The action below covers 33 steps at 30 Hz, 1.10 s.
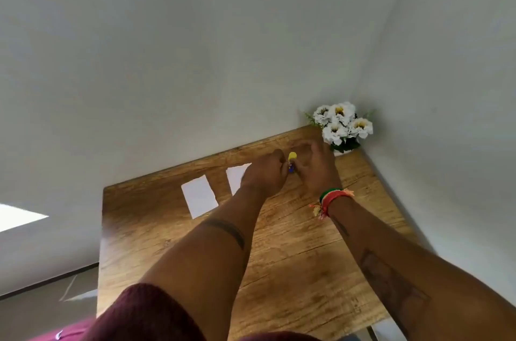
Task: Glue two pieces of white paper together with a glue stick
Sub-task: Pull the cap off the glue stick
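Observation:
A glue stick (pixel 291 162) with a yellow cap and a blue body stands upright near the far edge of the wooden table (pixel 293 257). My left hand (pixel 264 177) grips its body from the left with curled fingers. My right hand (pixel 315 170) is blurred just to the right of the stick, its fingers loosely curved beside the cap and holding nothing. One white paper (pixel 199 196) lies flat to the left. A second white paper (pixel 236 175) lies beside it, with its right part hidden under my left hand.
A pot of white artificial flowers (pixel 342 124) stands in the table's far right corner, close to my right hand. White walls border the table at the back and on the right. The table's left edge drops off to the floor.

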{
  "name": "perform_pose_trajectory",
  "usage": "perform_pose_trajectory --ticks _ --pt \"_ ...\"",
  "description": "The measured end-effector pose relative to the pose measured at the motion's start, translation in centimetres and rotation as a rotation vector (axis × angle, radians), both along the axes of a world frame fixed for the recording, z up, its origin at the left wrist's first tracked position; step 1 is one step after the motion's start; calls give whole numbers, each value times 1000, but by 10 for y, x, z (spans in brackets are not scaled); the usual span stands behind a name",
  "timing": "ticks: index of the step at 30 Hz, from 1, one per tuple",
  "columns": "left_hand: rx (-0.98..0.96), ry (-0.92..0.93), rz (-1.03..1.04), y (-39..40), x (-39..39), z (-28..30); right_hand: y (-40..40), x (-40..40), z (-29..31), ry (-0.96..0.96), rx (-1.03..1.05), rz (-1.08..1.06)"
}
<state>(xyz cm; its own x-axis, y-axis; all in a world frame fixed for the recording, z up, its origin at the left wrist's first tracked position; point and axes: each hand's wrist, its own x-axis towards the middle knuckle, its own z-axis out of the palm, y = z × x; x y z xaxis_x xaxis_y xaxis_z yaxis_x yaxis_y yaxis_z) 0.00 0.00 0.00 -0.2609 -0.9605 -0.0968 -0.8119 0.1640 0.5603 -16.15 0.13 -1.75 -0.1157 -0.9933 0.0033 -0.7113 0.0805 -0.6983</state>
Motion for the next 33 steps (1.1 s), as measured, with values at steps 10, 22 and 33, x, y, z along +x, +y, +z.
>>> perform_pose_trajectory --ticks 10,22,33 --pt "77 82 78 -17 11 -19 -14 7 -26 -113 94 64" --pt "122 596 458 20 58 16 23 82 9 -388 25 232" --pt "214 864 604 85 101 26 75 127 20 -490 131 301"
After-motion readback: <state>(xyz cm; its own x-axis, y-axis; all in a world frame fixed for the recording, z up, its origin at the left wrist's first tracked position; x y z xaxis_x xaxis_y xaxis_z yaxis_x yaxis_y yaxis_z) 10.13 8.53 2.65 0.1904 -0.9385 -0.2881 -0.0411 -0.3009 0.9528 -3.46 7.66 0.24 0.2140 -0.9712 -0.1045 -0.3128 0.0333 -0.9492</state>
